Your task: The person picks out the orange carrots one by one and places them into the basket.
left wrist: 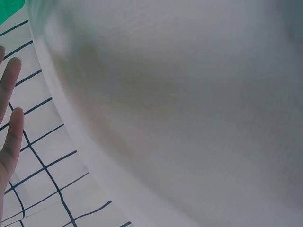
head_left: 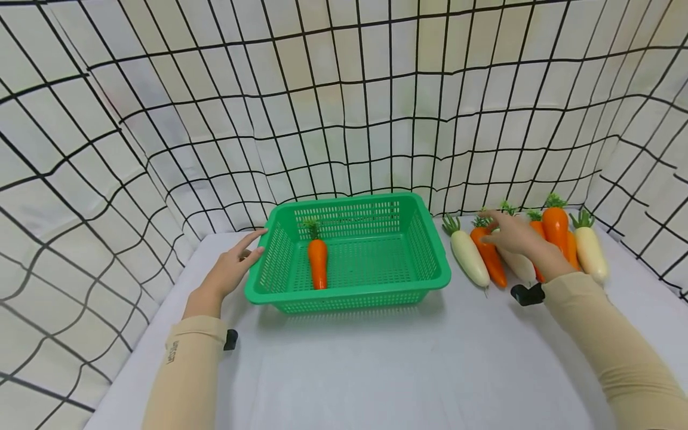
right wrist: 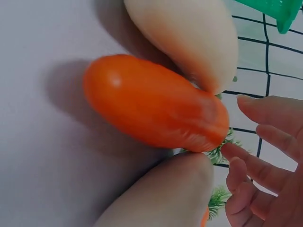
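My left hand (head_left: 228, 272) is at the left end of a green plastic basket (head_left: 349, 294), its fingertips at the rim and its fingers extended. One orange carrot (head_left: 318, 263) with a green top lies in the basket, towards the left. Over the vegetables on the right hovers my right hand (head_left: 513, 236), fingers spread and loosely bent, holding nothing. In the right wrist view, those fingers are close to the leafy end of a carrot (right wrist: 151, 104). White radishes (right wrist: 199, 38) lie on both sides of that carrot. Whether a fingertip touches the carrot, I cannot tell.
Farther right on the white table (head_left: 355, 370) lie more carrots (head_left: 556, 227) and a white radish (head_left: 590, 251), partly behind my right arm. A black wire grid (head_left: 349, 143) over white cloth stands behind the basket and along both sides.
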Tool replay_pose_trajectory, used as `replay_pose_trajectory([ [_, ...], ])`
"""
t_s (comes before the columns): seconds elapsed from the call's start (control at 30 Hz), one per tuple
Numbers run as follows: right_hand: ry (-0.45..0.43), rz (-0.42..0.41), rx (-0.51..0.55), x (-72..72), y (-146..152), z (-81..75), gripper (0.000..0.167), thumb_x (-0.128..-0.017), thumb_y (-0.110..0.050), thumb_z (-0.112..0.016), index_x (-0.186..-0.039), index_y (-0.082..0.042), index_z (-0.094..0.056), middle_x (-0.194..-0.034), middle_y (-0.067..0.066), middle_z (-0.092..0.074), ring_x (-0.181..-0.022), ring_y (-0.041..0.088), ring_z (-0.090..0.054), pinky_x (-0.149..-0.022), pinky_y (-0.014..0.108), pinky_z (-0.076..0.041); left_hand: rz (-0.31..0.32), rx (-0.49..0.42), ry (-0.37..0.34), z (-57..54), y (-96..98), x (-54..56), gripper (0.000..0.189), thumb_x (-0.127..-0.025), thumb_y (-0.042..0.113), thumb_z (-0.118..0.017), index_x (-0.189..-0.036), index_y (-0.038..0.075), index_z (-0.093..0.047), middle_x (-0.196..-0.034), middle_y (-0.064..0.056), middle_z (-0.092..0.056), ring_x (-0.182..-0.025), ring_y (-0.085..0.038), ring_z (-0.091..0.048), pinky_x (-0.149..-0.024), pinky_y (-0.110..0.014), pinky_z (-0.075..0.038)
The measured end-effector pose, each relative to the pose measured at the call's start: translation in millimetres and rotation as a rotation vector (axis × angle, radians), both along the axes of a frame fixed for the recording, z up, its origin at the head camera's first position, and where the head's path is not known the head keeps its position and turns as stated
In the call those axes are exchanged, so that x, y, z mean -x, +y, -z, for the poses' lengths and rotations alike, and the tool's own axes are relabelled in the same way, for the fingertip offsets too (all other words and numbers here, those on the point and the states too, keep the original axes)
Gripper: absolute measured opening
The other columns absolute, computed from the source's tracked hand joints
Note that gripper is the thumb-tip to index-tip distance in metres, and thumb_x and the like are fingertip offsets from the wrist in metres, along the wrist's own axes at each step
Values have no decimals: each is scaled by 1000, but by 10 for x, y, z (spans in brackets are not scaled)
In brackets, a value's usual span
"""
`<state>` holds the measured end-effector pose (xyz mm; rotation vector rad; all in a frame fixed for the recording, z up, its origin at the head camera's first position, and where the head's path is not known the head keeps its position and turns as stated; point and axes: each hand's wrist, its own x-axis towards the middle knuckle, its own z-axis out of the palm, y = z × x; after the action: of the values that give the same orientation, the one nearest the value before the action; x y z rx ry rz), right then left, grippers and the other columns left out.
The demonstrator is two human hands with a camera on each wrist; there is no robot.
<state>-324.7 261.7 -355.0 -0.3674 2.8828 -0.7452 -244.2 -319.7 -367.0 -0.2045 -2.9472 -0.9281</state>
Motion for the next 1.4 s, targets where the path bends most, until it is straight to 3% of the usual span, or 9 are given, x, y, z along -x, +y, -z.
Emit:
replay_pose_trajectory([
  [0.4, -46, -36, -113, 133, -68, 62, 63, -96, -17, -69, -148, 7, -43, -139, 40, -48, -123, 55, -49, -103, 70, -38, 6, -10, 6, -4, -3, -5, 62, -109, 52, -39, -165, 28, -25, -140, -38, -52, -129, -59, -47, -99, -78, -37],
  [0.67, -92, 16, -152, 217, -119, 54, 72, -94, -19, -68, -153, 6, -36, -147, 41, -39, -129, 57, -43, -105, 72, -35, 8, -13, 3, 1, 2, -1, 62, -109, 52, -39, -165, 28, -25, -139, -38, -53, -129, -58, -48, -99, -77, -37],
  [1.13, -31, 76, -93, 227, -172, 107, 76, -91, -15, -67, -156, 2, -30, -144, 41, -41, -126, 58, -44, -100, 70, -40, 0, -23, -7, 18, 18, -8, 63, -109, 53, -40, -165, 26, -25, -139, -38, -52, -129, -58, -48, -99, -77, -37],
  [1.4, -28, 82, -133, 224, -206, 88, 75, -94, -20, -69, -153, 3, -31, -143, 43, -42, -126, 60, -44, -101, 71, -39, -2, -24, -5, 1, 13, -15, 63, -109, 53, -39, -165, 26, -25, -141, -38, -51, -131, -59, -46, -100, -78, -36],
])
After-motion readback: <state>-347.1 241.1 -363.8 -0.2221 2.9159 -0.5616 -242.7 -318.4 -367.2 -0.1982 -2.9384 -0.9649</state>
